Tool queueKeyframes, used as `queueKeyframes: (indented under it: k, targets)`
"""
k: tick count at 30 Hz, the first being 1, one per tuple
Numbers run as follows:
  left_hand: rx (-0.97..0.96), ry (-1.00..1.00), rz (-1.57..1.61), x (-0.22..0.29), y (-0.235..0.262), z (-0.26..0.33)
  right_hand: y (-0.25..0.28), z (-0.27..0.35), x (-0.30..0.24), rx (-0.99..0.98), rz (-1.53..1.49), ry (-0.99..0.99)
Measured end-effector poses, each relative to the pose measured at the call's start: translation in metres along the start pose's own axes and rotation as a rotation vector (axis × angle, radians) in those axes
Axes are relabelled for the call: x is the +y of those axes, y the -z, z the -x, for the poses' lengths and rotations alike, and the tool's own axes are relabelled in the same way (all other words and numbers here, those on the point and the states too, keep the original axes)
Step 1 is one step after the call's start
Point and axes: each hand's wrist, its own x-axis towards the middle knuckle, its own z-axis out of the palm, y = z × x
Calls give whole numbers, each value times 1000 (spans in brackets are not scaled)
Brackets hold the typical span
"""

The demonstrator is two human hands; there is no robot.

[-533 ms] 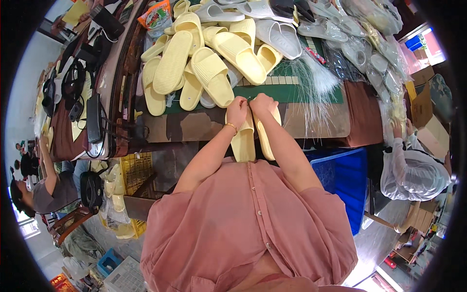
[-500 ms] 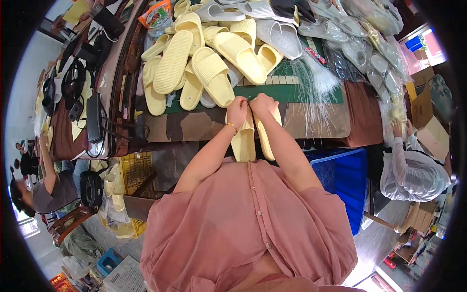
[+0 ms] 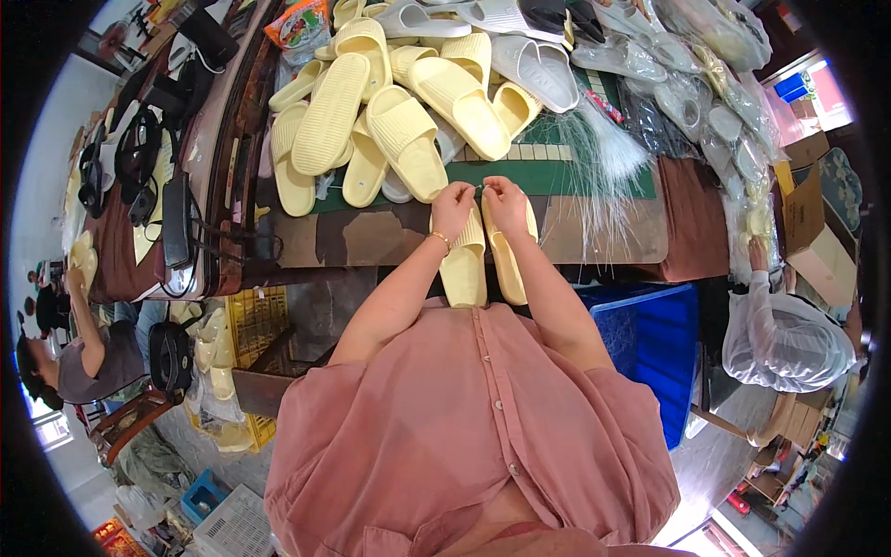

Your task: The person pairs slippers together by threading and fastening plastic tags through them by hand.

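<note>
A pair of pale yellow slide slippers stands at the table's near edge, the left slipper [image 3: 464,271] beside the right slipper [image 3: 507,269]. My left hand [image 3: 452,210] is closed over the far end of the left one, fingertips pinched. My right hand [image 3: 505,206] rests at the far end of the other slipper, also pinching. The fingertips of both hands nearly meet between the slippers; whatever is in them is too small to make out. Beyond lies a heap of yellow slippers [image 3: 331,116]. To the right, a bundle of thin clear plastic strands [image 3: 603,153] hangs over the edge.
Grey slippers [image 3: 534,72] and bagged slippers [image 3: 682,97] cover the back right. A blue bin [image 3: 650,357] stands below the table on the right, a yellow crate [image 3: 260,325] on the left. Co-workers sit at the left [image 3: 97,357] and right [image 3: 784,334].
My right hand has turned and loosened from a tighter fist, its fingertips now showing. Both hands stay over the slippers' far ends. The left co-worker now holds up a yellow slipper.
</note>
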Motion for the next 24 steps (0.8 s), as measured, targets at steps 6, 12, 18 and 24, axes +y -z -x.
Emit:
queueKeyframes:
  k: [6, 12, 18, 24]
  targets:
    - [-48, -42, -53, -4, 1, 0, 3, 1, -8, -58, 4, -13]
    - [5, -150, -15, 11, -6, 7, 0, 1, 1, -56, 21, -58]
    - [-36, -217, -190, 6, -2, 6, -1, 0, 10, -161, -131, -173]
    - [-3, -17, 36, 0, -2, 4, 1, 0, 4, -164, -89, -158]
